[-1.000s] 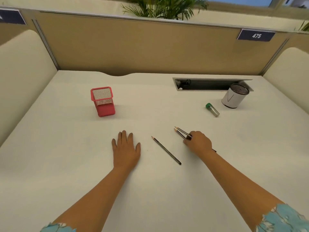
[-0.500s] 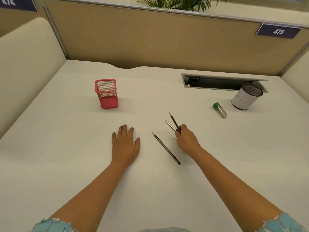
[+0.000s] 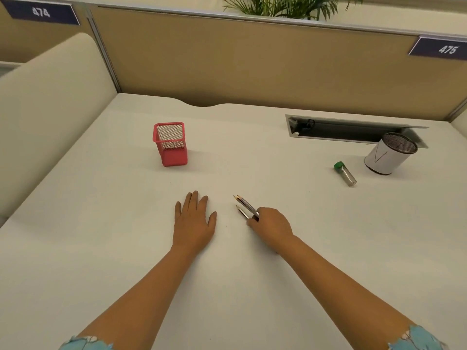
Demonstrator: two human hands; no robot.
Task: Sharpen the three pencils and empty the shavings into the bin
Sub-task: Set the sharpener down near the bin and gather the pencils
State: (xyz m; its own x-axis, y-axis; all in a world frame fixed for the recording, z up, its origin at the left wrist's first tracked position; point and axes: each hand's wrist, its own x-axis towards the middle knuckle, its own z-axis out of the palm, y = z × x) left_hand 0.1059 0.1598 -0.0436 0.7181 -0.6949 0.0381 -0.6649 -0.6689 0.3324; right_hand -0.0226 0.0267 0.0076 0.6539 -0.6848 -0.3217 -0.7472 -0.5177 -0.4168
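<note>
My right hand grips three dark pencils low over the white desk; their tips stick out to the upper left and their back ends are hidden under the hand. My left hand lies flat on the desk, fingers straight, just left of the pencils. A small sharpener tube with a green cap lies far to the right. Beside it stands a white cylindrical bin with a mesh top. A red mesh pencil holder stands at the back left.
An open cable slot runs along the back right of the desk. Tan partition walls close off the back, and padded beige side panels flank the desk. Leaves of a plant show above the partition.
My right hand moved left to the third pencil that lay on the desk and gathered it in with the other two. My left hand stayed flat. The camera shifted left.
</note>
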